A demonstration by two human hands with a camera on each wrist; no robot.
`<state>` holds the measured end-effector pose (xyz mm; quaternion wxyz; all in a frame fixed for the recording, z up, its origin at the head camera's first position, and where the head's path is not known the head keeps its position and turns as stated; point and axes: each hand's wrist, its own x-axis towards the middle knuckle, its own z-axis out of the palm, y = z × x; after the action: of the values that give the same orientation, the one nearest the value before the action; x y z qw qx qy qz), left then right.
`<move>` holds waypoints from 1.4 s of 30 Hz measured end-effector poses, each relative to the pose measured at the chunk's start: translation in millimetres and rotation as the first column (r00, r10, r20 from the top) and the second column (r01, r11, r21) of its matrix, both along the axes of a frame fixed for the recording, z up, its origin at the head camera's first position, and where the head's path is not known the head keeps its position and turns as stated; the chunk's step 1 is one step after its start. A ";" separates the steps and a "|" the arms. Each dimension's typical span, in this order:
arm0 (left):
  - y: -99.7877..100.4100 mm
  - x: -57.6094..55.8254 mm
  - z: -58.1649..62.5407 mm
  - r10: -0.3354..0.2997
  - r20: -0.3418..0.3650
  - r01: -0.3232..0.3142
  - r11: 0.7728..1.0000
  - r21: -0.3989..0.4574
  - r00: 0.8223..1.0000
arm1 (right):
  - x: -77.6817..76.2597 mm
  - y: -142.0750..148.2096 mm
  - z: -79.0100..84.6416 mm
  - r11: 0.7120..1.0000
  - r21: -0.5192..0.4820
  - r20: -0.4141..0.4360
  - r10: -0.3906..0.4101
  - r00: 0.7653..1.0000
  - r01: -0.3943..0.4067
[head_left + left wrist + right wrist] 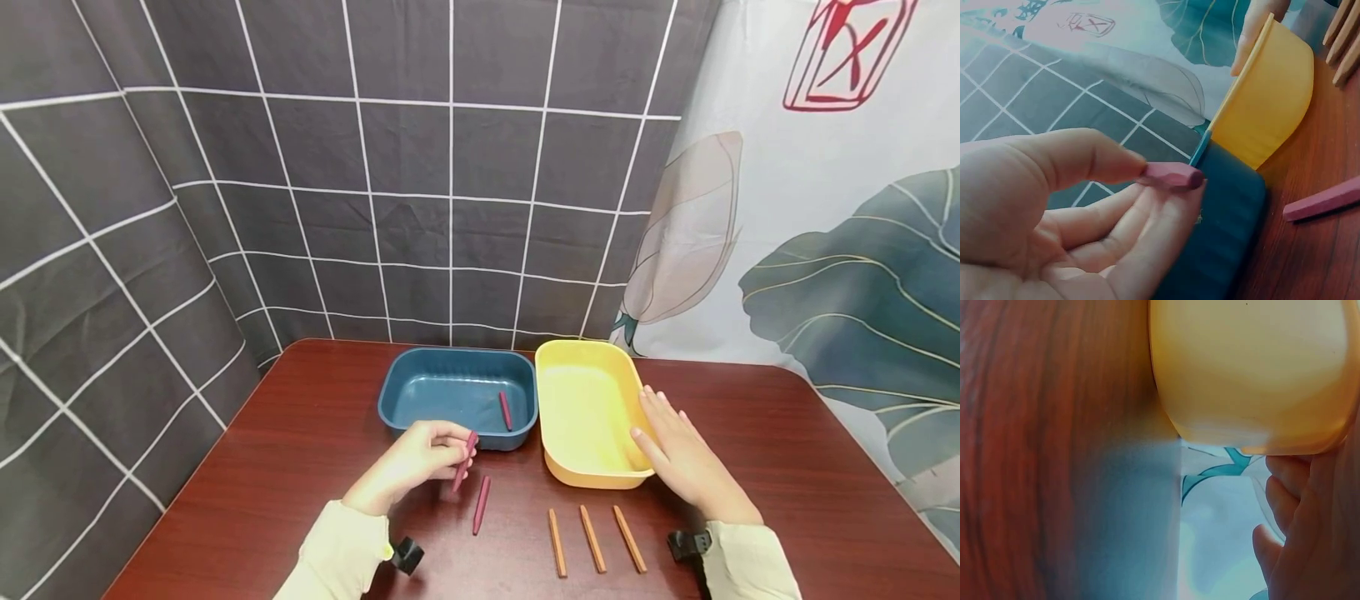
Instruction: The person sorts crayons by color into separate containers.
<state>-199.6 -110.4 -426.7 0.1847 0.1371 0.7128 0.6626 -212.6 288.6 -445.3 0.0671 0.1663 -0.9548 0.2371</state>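
Note:
My left hand (411, 463) pinches a dark red crayon (464, 463) between thumb and fingertips, just in front of the blue bin (435, 400). In the left wrist view the held crayon (1169, 175) shows its blunt end. Inside the bin lies another dark red crayon (506, 411), and a third crayon (482, 506) is on the table beside my left hand. My right hand (686, 458) rests with straight fingers on the right rim of the yellow bin (588, 400). From the right wrist view, fingers (1294, 512) lie along the yellow bin's outer wall (1254, 381).
Three orange-brown crayons (592, 540) lie side by side on the reddish wooden table (300, 450), in front of the yellow bin. The two bins stand next to each other near the back edge. A grey gridded cloth (405, 225) hangs behind and at left.

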 end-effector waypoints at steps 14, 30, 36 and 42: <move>5.1 -28.3 17.3 0.211 -0.092 -0.210 0.978 0.021 0.973 | 1.0 -1.0 2.5 1.000 0.027 -0.018 -0.012 1.000 0.013; 23.2 -72.7 11.2 0.355 -0.005 -0.354 0.930 -0.101 0.935 | 2.8 -1.1 4.3 1.000 0.020 -0.020 -0.011 1.000 0.012; 33.4 -82.7 5.9 0.380 -0.012 -0.373 0.901 -0.222 0.925 | 2.0 -0.9 3.4 1.000 0.023 -0.023 -0.014 1.000 0.015; 37.8 -91.7 1.0 0.376 -0.052 -0.370 0.864 -0.340 0.925 | 2.5 -2.5 4.3 1.000 0.013 -0.010 -0.016 1.000 0.016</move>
<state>-291.3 -72.6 -425.7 0.0801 -0.0431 0.8288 0.5521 -210.1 286.1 -441.0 0.0724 0.1604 -0.9573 0.2294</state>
